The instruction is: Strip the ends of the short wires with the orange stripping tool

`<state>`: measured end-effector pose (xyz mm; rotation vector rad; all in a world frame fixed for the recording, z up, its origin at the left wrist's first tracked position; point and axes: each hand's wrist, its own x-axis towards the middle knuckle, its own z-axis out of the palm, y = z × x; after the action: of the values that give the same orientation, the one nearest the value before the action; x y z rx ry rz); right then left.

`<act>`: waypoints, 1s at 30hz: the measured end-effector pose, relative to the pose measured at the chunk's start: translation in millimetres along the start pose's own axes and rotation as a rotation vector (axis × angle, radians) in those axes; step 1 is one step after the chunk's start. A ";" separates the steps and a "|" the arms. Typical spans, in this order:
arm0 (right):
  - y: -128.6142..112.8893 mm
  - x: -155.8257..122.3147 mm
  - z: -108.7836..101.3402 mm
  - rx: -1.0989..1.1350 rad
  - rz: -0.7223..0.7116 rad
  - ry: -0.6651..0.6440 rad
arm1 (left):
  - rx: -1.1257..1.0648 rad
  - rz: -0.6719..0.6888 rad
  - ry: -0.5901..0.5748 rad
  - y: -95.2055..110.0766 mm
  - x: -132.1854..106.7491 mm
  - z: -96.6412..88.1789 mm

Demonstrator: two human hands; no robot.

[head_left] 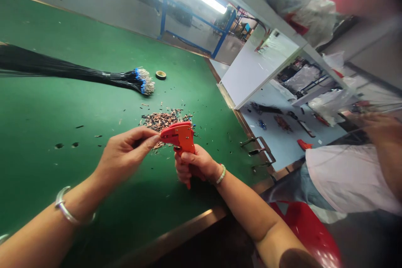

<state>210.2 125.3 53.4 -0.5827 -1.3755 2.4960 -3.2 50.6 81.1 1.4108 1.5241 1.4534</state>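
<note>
My right hand is wrapped round the handles of a red wire stripper, its jaws pointing left. At the tip of those jaws, the thumb and forefinger of my left hand are pinched together. What they hold is too small and hidden to make out. Behind and below the jaws lies a heap of copper wire scraps mixed with dark bits. Farther back on the left, a bundle of black wires stretches across the table, with blue sleeves and bare silvery ends at its right tip.
A roll of black tape lies by the bundle's tip on the green tabletop. A metal clamp is fixed at the right edge. Beyond it, a co-worker in a pale shirt is beside another table with a red tool.
</note>
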 end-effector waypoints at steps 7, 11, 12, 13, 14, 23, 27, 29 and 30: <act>1.9 2.4 -1.5 0.057 0.021 -0.020 | -0.001 -0.049 0.006 0.5 2.6 -0.5; 2.9 5.0 -2.9 0.057 -0.021 0.023 | -0.031 -0.085 -0.052 -2.2 3.7 0.1; 3.2 5.7 -3.4 0.056 -0.039 0.046 | -0.032 -0.090 -0.064 -3.3 3.6 0.6; 3.4 6.4 -3.9 0.057 -0.056 0.065 | -0.027 -0.093 -0.066 -4.5 3.4 1.1; 3.6 7.0 -4.5 0.059 -0.070 0.076 | -0.017 -0.097 -0.060 -5.7 3.2 1.5; -9.7 3.0 -15.3 0.176 -0.112 0.037 | 0.094 -0.074 0.062 -9.3 6.1 -4.6; -13.0 3.4 -19.6 0.225 -0.087 -0.004 | 0.071 -0.107 0.066 -5.6 6.0 -4.2; -10.9 4.7 -21.4 0.232 -0.052 -0.040 | 0.063 -0.157 0.096 -4.1 5.0 -2.5; -9.4 5.3 -22.3 0.235 -0.040 -0.066 | 0.062 -0.182 0.110 -3.6 4.5 -1.6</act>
<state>215.5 149.2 49.5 -0.4229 -1.0800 2.6143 -6.8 54.8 79.1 1.2082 1.7314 1.4032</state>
